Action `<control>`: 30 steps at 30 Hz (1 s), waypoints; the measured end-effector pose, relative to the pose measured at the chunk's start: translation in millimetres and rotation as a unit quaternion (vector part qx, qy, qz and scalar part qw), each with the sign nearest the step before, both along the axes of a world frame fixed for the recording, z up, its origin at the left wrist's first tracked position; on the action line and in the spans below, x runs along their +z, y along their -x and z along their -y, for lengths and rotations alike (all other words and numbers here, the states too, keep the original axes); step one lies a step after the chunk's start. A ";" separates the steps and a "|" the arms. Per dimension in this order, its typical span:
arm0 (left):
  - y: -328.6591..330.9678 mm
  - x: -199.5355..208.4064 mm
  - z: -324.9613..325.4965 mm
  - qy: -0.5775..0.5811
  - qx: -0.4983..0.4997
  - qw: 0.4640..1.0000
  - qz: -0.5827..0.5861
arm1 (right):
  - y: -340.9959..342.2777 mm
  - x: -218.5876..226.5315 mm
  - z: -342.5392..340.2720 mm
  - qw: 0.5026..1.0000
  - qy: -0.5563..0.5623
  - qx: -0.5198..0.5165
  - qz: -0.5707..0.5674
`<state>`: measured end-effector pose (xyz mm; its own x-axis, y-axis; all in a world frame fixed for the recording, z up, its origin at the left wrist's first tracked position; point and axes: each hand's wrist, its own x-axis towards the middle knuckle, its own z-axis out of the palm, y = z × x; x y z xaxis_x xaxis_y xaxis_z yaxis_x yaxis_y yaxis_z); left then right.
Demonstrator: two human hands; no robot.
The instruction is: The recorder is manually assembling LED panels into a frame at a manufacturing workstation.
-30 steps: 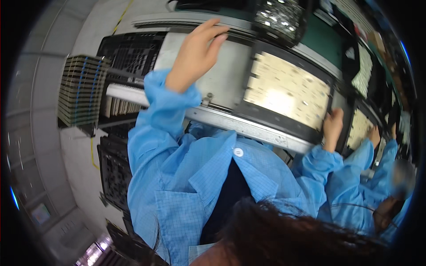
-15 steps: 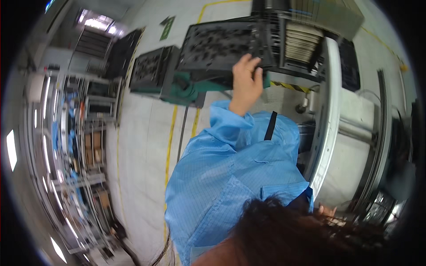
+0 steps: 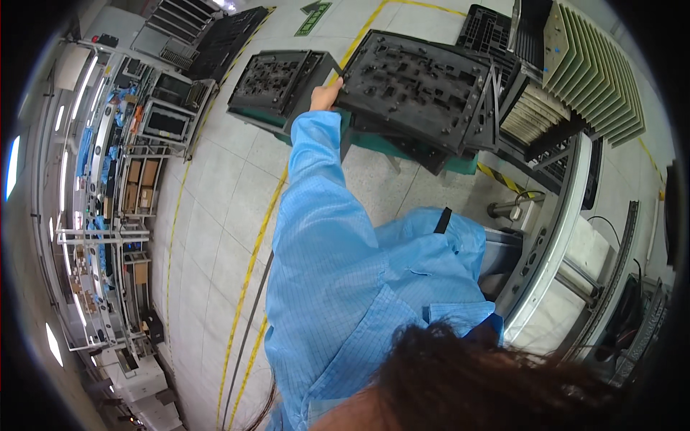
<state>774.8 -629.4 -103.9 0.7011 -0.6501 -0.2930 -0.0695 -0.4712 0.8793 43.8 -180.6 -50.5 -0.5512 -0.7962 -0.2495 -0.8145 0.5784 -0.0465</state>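
My left hand point(image 3: 325, 97) reaches out at the end of a blue sleeve. Its fingers close on the left edge of a large black carrier plate point(image 3: 413, 82), which is full of irregular cutouts and small fittings. The plate lies at a slant over other dark plates on a green-topped stand point(image 3: 460, 164). Left of my hand, a similar, smaller-looking black plate point(image 3: 269, 79) rests on a neighbouring stack. My right hand is out of sight.
A rack of upright greenish boards point(image 3: 593, 75) stands at the far right. Near my right side runs a pale metal rail point(image 3: 553, 237). Shelving with boxes point(image 3: 140, 183) lines the left, beyond a tiled floor point(image 3: 215, 208) with yellow tape lines.
My left hand has moved left from the plate's near right area to its left edge and taken hold. The plate now sits more slanted. My right hand has gone out of view.
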 end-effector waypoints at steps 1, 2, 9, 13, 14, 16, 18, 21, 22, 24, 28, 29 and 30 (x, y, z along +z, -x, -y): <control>2.4 10.9 -4.2 0.039 -0.017 0.990 -0.133 | -0.8 1.1 -3.2 1.000 -0.006 -0.012 -0.027; -13.6 14.7 -12.7 0.025 -0.048 0.987 -0.154 | -2.5 1.9 13.5 0.998 0.052 -0.020 0.027; 17.5 87.9 -60.4 0.283 -0.160 0.891 -0.318 | -137.6 42.8 230.5 0.900 0.291 0.062 0.318; 65.1 100.8 -105.4 0.388 -0.197 0.898 -0.067 | -217.3 41.3 325.0 0.803 0.273 0.175 0.501; 88.9 124.6 -104.5 0.353 -0.190 0.880 -0.256 | -221.4 27.4 337.6 0.809 0.279 0.182 0.485; 101.6 120.7 -112.5 0.348 -0.214 0.846 -0.343 | -226.8 17.5 345.6 0.843 0.257 0.149 0.448; 112.9 110.3 -106.8 0.340 -0.243 0.813 -0.405 | -217.8 28.6 333.1 0.780 0.289 0.092 0.547; 165.6 108.2 -78.9 0.280 -0.368 0.805 -0.372 | -173.0 47.5 292.8 0.581 0.279 -0.108 0.756; 191.2 104.4 -67.0 0.267 -0.412 0.817 -0.302 | -152.4 39.4 270.9 0.561 0.319 -0.126 0.753; 251.4 110.8 -39.0 0.196 -0.545 0.735 -0.351 | -120.8 23.4 221.8 0.536 0.408 -0.174 0.718; 384.2 122.2 11.7 0.034 -0.708 0.577 -0.406 | -89.1 14.8 135.6 0.526 0.530 -0.315 0.586; 422.0 121.9 18.4 0.004 -0.734 0.553 -0.393 | -81.5 8.4 119.6 0.527 0.541 -0.339 0.561; 455.3 114.2 27.2 -0.019 -0.738 0.549 -0.393 | -76.6 6.0 109.7 0.526 0.555 -0.359 0.535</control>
